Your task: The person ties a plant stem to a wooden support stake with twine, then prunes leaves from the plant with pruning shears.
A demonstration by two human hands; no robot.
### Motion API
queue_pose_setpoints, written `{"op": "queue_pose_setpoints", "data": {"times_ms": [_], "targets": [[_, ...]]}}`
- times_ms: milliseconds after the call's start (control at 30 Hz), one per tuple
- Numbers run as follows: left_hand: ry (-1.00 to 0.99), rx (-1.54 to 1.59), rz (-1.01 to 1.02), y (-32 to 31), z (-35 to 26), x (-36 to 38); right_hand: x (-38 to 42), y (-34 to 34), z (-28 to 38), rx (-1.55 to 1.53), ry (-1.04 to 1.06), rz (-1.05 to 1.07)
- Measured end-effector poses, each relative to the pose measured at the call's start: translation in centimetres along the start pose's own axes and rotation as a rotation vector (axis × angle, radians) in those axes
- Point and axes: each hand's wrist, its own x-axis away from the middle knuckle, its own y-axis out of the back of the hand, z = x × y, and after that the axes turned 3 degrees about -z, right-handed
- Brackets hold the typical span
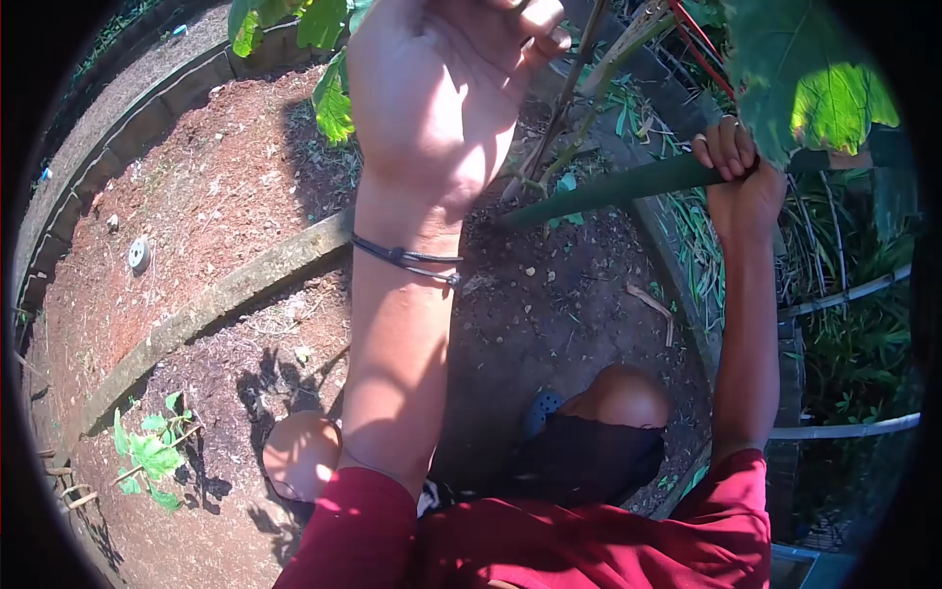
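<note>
My right hand (741,172) has its fingers wrapped round a thick green pole (618,191). The pole slants from the soil near the plant's base up to the right. At the top edge, my left hand (456,83) is raised with the palm showing. Its fingers are curled and partly cut off by the frame, so what they hold, if anything, cannot be made out. Just right of that hand rise the plant's woody stems (559,128). A large green leaf (814,88) hangs over my right hand, and a thin red strip (702,44) runs down beside it.
A concrete edging (226,294) crosses the soil on the left. Beyond it lies a small grey spool-like object (139,255). A young leafy plant (152,456) grows at lower left. My bent knees (628,398) are close below. Pale canes (849,294) and grassy leaves fill the right side.
</note>
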Motion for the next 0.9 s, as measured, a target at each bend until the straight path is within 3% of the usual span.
{"op": "queue_pose_setpoints", "data": {"times_ms": [233,300,433,500,533,700,800,833,900], "targets": [[-0.054,0.032,0.012,-0.4,-0.1,0.0,-1.3,-1.0,0.9,0.121,0.03,0.037],[-0.051,0.044,-0.017,-0.5,0.3,0.3,-0.8,-1.3,0.8,0.193,0.053,-0.07],[-0.014,0.024,0.045,-0.5,0.4,0.1,0.4,-1.5,1.4,0.307,0.073,-0.086],[-0.016,0.022,0.101,-0.3,0.4,-0.1,0.8,-1.0,0.9,0.289,0.062,-0.195],[0.012,0.079,0.068,-0.9,0.5,0.1,1.0,-0.2,1.1,0.318,0.043,-0.108],[0.063,0.058,0.075,-0.2,2.2,0.1,1.8,0.5,2.4,0.354,-0.063,-0.116],[0.072,-0.575,0.014,0.2,4.8,0.7,2.7,-1.3,2.7,0.498,-0.002,-0.188],[0.072,-0.577,0.013,0.9,5.9,0.8,3.0,-1.9,2.6,0.552,0.049,-0.216],[0.351,-1.169,-0.04,2.4,7.9,0.5,3.2,-1.2,2.9,0.523,0.012,-0.18]]}}
